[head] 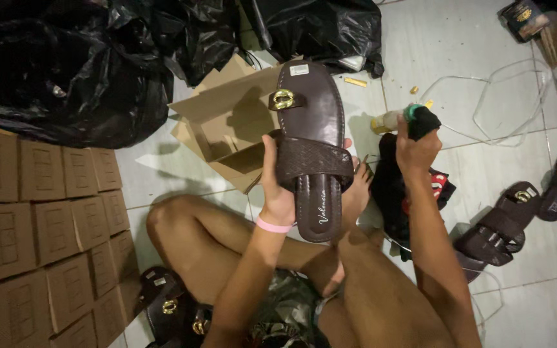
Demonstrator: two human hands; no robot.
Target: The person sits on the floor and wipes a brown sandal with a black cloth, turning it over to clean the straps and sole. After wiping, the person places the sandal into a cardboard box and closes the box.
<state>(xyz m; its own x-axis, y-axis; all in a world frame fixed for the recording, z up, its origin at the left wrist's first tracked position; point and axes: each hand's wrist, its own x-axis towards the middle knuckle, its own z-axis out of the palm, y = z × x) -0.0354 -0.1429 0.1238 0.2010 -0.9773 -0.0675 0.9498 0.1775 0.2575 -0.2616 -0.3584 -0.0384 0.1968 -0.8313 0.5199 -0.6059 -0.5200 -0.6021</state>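
Note:
My left hand (277, 187) grips a dark brown sandal (311, 138) by its side and holds it up, sole toward the floor. The sandal has a woven strap and a gold buckle on its toe loop. My right hand (415, 149) is closed on a black cloth (425, 121) pressed against the green tip of a small yellowish bottle (389, 120) that lies on the tiles. Under that hand lies a bundle of black and red fabric (400, 190). I sit cross-legged on the floor.
Stacked brown cardboard boxes (40, 225) fill the left. An open flattened box (227, 122) lies ahead, with black plastic bags (66, 64) behind it. More brown sandals lie at the right (498, 229) and by my left knee (169, 303). A white cord (504, 109) loops over the tiles.

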